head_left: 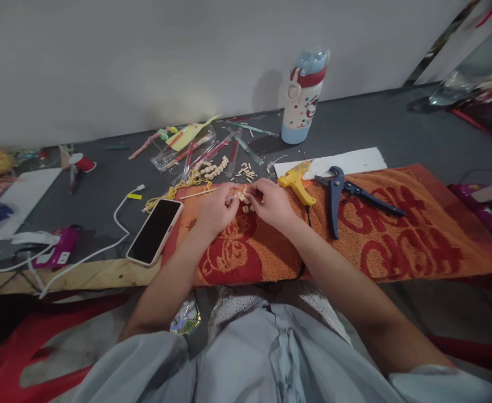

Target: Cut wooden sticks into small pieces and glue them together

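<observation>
Both my hands rest on an orange towel [397, 235] with red print, fingertips almost touching. My left hand [217, 208] is closed in a pinch round small pale wooden pieces [242, 197]. My right hand [271, 202] pinches the same little cluster from the other side. A thin wooden stick [195, 193] lies just left of my left hand, next to a tangle of yellow cord [187, 182]. More small wooden pieces [212, 168] lie scattered on the grey table beyond my hands.
A yellow glue gun [296, 182] and blue-handled cutters [341, 193] lie right of my hands. A phone [155, 230] with a white cable lies at left. A drink bottle [302, 101] stands by the wall. Clear packets of sticks [204, 148] and a white board [346, 161] lie behind.
</observation>
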Demonstrator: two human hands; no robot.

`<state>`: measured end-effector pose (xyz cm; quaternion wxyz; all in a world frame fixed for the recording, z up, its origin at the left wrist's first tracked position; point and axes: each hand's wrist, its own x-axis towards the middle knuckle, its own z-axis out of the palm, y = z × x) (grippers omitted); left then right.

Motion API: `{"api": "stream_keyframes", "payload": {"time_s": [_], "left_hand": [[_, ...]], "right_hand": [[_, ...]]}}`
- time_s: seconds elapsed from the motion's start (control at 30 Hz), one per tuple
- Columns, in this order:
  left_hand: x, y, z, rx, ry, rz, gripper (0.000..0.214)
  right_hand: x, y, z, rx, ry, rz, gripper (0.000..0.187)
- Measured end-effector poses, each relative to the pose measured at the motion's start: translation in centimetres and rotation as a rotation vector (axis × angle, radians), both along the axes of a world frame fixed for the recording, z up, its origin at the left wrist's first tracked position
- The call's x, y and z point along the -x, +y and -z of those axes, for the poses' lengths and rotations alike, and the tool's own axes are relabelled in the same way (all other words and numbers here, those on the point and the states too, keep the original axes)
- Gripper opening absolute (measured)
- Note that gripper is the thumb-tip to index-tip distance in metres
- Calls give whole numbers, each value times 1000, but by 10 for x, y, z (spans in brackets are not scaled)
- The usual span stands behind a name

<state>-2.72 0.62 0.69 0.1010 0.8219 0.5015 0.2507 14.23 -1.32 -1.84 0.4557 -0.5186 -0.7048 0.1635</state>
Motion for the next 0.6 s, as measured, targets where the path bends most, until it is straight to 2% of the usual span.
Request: {"api": "stream_keyframes", "payload": {"time_s": [0.17,0.6], "left_hand": [[-2,-2,1,38,-36,42,27],[-1,-1,2,49,-49,54,15]], "right_hand": [[0,0,0,-35,16,-17,8],[1,-2,-2,-44,6,-54,8]]}}
